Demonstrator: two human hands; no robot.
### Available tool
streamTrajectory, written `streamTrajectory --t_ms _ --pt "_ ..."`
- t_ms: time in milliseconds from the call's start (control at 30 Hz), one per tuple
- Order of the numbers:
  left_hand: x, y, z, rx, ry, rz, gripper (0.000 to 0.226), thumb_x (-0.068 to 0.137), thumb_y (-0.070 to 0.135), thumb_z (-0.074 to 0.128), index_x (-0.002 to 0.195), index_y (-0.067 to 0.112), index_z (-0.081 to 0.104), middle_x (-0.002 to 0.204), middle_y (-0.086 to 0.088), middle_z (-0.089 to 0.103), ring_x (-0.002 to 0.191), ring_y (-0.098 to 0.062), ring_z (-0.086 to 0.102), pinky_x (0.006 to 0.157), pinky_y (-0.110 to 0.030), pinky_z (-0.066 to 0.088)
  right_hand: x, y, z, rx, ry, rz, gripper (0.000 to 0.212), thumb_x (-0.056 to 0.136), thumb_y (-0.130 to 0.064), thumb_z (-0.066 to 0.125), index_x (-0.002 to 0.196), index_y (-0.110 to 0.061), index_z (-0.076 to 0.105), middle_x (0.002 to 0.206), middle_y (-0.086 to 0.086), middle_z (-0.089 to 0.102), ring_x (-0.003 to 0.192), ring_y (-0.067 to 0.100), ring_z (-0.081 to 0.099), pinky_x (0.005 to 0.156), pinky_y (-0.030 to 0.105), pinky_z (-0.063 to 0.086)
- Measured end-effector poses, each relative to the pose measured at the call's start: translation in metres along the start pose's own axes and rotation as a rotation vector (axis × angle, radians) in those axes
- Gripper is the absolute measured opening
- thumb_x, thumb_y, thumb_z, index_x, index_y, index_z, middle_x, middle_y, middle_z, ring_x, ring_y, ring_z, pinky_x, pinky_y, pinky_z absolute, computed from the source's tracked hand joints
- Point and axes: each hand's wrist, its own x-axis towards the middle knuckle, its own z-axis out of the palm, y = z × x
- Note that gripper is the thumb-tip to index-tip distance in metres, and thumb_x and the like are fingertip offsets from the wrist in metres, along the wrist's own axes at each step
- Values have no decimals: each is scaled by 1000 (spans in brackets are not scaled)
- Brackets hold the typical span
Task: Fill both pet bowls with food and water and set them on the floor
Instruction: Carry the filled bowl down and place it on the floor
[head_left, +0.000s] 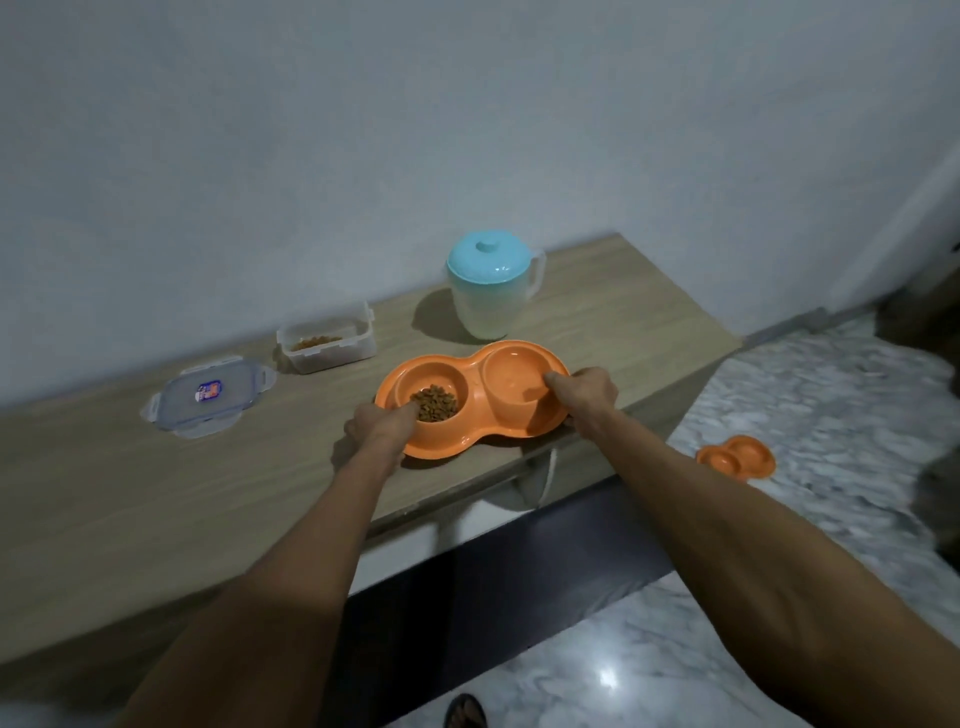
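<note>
Your forearms reach in from below. Left hand (382, 423) closed on the double bowl's (470, 397) left rim, thumb over the edge; right hand (584, 391) closed on the right rim. Bowl sits near the counter's (156, 493) front edge: kibble (435, 402) in left cup, right cup's contents unclear. Behind: lidded jug (491, 291), open tub (327, 340) with some kibble, its lid (208, 397) lying flat alongside. Second double bowl (736, 460) on the marbled floor (831, 395).

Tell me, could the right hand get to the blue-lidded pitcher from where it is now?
Probably yes. The pitcher stands just behind the orange double bowl, nothing lies between, and its handle faces right. But the right hand is gripping the bowl's rim, so it would have to let go first.
</note>
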Motion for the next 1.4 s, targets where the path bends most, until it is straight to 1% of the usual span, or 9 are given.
streamTrajectory --t_ms 200,367,633,800,867,967,1167,1267,1400 --pt "-67 33 86 43 -82 104 72 50 54 67 105 6 64 110 -21 66 88 -40 70 76 -48 60 27 32 -118 85 73 12 39 75 -39 78 90 -6 61 102 14 67 92 34 67 73 52 61" --pt "-138 60 173 82 -128 146 75 48 55 70 104 7 66 110 -20 67 87 -39 71 74 -49 61 59 65 -233 152 121 32 49 71 -34 79 100 2 66 107 16 65 96 36 64 72 52 61" --pt "-264 108 312 45 -202 202 60 68 42 75 109 1 62 115 -21 64 88 -38 70 68 -41 61 121 105 -405 186 176 56 54 67 -34 80 108 -2 65 124 14 57 101 35 61 58 41 59" --pt "-308 139 395 19 -263 239 50 71 36 73 104 0 64 114 -23 66 95 -39 69 64 -35 56 173 120 -483 207 213 55 40 71 -29 80 98 -1 67 115 16 63 96 35 65 54 37 57" --pt "-317 149 430 7 -284 255 48 73 34 74 105 -1 65 113 -21 67 96 -38 68 58 -32 55 197 125 -507 208 232 61 34 72 -27 79 92 -2 67 114 16 65 95 35 66 52 35 55" --pt "-320 164 478 -8 -299 243 48 71 36 74 103 3 61 118 -20 62 94 -37 66 69 -42 61 238 128 -535 190 248 64 28 74 -26 79 86 -4 66 114 17 65 97 34 65 53 36 55" --pt "-296 187 571 -10 -326 177 55 62 44 72 98 4 61 114 -19 61 92 -39 65 75 -48 61 320 131 -562 131 276 75 44 74 -29 78 109 -6 65 119 16 61 94 31 62 58 39 58" --pt "-277 185 611 -4 -283 156 59 57 47 69 96 3 64 110 -20 63 92 -40 66 78 -50 60 366 140 -560 121 254 73 35 76 -28 76 102 -7 66 109 14 65 90 28 63 70 45 62" --pt "-244 165 660 33 -213 113 50 65 46 71 90 4 68 103 -19 67 92 -36 67 79 -44 59 429 168 -538 86 193 90 41 76 -28 74 110 -7 67 102 11 65 76 20 61 70 41 62"
